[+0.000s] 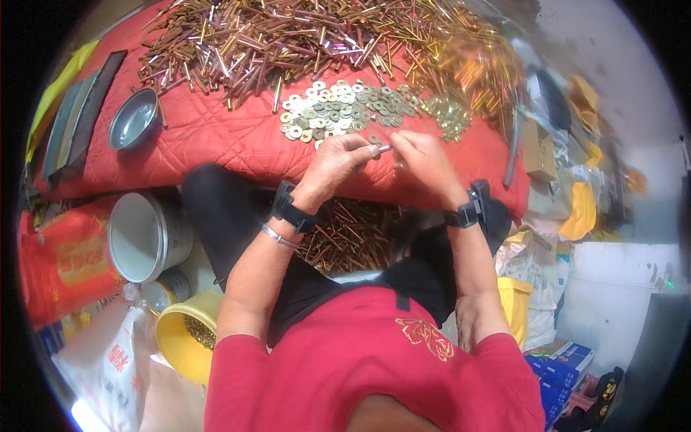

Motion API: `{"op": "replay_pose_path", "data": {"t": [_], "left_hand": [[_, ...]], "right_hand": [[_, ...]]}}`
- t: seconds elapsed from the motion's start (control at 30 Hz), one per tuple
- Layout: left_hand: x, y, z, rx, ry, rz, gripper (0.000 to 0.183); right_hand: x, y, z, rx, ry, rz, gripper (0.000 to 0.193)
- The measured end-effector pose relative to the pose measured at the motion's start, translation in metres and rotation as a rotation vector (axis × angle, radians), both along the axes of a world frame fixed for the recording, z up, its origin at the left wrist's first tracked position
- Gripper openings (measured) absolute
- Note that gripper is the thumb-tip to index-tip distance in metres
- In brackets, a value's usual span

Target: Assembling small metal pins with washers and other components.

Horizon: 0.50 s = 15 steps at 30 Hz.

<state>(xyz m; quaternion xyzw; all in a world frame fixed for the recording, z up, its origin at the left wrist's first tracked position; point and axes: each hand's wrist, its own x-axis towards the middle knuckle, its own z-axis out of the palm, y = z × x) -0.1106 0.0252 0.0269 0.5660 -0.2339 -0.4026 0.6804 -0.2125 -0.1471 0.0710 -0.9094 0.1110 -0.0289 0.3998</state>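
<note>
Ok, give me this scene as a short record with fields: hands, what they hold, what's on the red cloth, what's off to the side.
left hand: pinching a small metal pin with a washer
right hand: fingertips meeting the left hand's at the pin
red quilted cloth: heap of metal pins, pile of washers, small steel bowl
side: yellow tub, grey bucket

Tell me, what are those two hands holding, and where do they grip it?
The left hand pinches a small metal pin by one end; the right hand meets it, its hold too small to tell.
</note>
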Motion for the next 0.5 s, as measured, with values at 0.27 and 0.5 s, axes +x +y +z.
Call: {"op": "replay_pose_path", "data": {"t": [0.27, 0.5], "left_hand": [[0.003, 0.002, 0.006, 0.004, 0.062, -0.016, 0.016], [0.000, 0.002, 0.007, 0.037, 0.048, -0.044, 0.016]], "right_hand": [[0.005, 0.006, -0.009, -0.230, -0.510, -0.009, 0.025], [0.005, 0.018, -0.004, -0.074, -0.282, -0.095, 0.036]]}}
